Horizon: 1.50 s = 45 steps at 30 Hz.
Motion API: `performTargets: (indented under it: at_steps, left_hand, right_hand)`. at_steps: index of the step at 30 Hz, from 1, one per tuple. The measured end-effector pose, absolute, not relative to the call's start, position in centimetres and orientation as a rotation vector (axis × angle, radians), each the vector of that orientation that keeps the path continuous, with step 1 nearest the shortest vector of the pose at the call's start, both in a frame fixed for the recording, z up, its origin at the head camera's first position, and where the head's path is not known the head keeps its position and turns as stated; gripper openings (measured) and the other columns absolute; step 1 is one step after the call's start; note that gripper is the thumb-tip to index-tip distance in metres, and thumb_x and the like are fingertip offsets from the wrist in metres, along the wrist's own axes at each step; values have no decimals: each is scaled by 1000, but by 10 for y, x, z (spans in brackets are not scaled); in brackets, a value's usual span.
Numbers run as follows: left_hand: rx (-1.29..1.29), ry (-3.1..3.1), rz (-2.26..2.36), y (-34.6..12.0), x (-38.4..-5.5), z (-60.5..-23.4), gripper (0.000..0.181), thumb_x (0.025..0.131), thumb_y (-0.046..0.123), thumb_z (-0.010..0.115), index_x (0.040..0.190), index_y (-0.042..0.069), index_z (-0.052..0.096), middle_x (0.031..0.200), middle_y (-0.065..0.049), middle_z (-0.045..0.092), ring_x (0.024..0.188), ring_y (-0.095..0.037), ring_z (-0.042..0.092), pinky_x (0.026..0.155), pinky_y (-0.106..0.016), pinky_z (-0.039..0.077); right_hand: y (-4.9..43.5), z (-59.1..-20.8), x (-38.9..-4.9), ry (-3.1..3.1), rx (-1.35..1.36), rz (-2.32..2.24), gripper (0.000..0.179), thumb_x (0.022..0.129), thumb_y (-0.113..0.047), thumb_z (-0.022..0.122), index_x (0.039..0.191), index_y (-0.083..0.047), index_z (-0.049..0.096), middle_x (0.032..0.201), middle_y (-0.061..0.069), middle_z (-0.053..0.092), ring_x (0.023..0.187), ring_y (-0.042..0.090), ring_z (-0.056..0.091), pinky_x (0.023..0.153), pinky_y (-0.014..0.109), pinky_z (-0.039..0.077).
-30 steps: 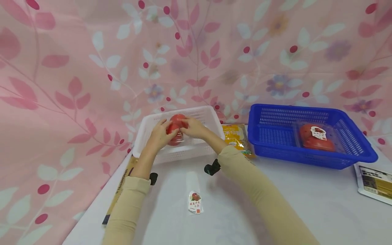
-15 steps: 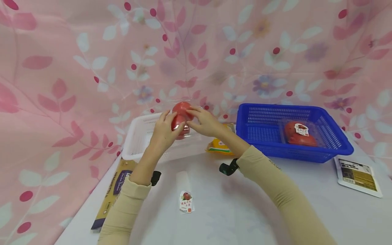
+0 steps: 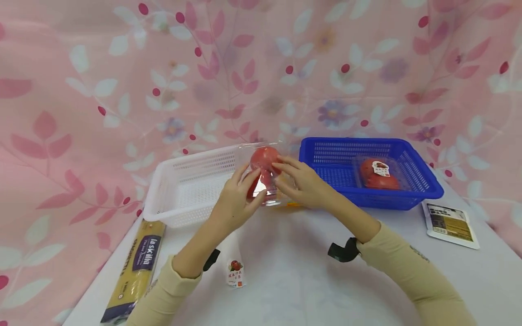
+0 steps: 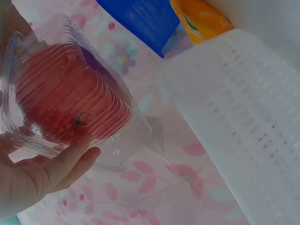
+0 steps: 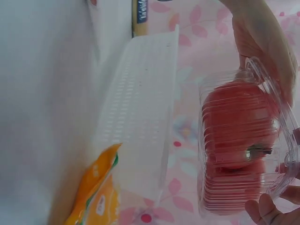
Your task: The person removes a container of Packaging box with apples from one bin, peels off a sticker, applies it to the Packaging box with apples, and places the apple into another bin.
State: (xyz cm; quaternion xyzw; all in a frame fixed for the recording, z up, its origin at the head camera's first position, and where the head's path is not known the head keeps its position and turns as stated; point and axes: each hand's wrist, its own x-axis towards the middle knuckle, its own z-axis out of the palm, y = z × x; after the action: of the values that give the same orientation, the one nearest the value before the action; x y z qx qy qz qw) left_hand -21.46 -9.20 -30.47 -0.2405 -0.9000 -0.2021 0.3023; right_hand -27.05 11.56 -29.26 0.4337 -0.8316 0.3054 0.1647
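Note:
Both hands hold a clear plastic clamshell box of tomatoes (image 3: 264,158), raised in front of the right end of the white basket (image 3: 179,210). My left hand (image 3: 234,201) grips the box's near left side, fingers and thumb curled at its edges. On the opposite side my right hand (image 3: 306,181) grips it with bent fingers. Both wrist views show red tomatoes (image 4: 70,98) with a green stem through the ribbed plastic. Below the hands, a label with a tomato picture (image 3: 235,274) lies on the white table (image 3: 293,280).
A blue basket (image 3: 326,192) at the right holds another tomato box (image 3: 381,174) with a white label. A spaghetti pack (image 3: 136,267) lies at the left. An orange pack (image 5: 101,187) sits beside the white basket. Farther right lies a flat white-edged pack (image 3: 450,224).
The tomato box has come up out of the white basket and moved rightward, with both hands holding it. The head view has turned right, so the baskets appear farther left.

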Motion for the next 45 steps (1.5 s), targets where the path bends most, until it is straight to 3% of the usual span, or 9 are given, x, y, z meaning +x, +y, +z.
performTargets:
  at_steps: [11,17,29,36,40,45]
  left_hand:
    - [-976,-2328,-485,-66,-178,-329,54,84,32,65,130,7,51,133,-21,43,116,-33,49,91,-38,44]
    - [-1101,-2333,-496,-60,-169,-342,54,83,34,66,129,9,52,134,-21,42,119,-31,46,94,-38,42]
    - [-1179,-2468,-480,-61,-164,-367,56,81,38,67,128,11,52,132,-17,42,114,-29,50,91,-35,44]
    - [-1203,-2514,-569,-67,-167,-377,56,81,37,68,129,13,51,135,-13,38,112,-25,52,87,-33,47]
    - [-1199,-2552,-593,-70,-166,-382,56,82,37,67,130,14,49,137,-15,36,108,-27,54,84,-35,49]
    - [-1156,-2627,-615,-72,-163,-388,56,84,37,65,132,16,47,140,-20,29,101,-29,58,78,-36,52]
  right_hand:
    - [171,-311,-214,-2438,1202,865,42,88,-20,61,127,-7,54,136,12,44,123,33,40,90,52,42]
    - [188,-325,-196,-2567,1128,867,43,87,-25,62,128,-15,54,136,10,44,121,35,43,84,52,46]
    - [193,-359,-189,-2592,1181,835,40,84,-21,67,121,-11,58,128,15,50,114,34,50,84,48,47]
    - [192,-368,-190,-2653,1217,943,37,87,-24,62,121,-9,58,129,17,48,108,34,53,69,29,53]
    - [190,-374,-192,-2627,1246,949,36,87,-22,63,120,-8,58,127,17,49,105,32,55,67,25,53]
    - [189,-380,-191,-2604,1260,927,36,87,-23,62,120,-8,58,126,16,50,105,31,55,71,31,53]
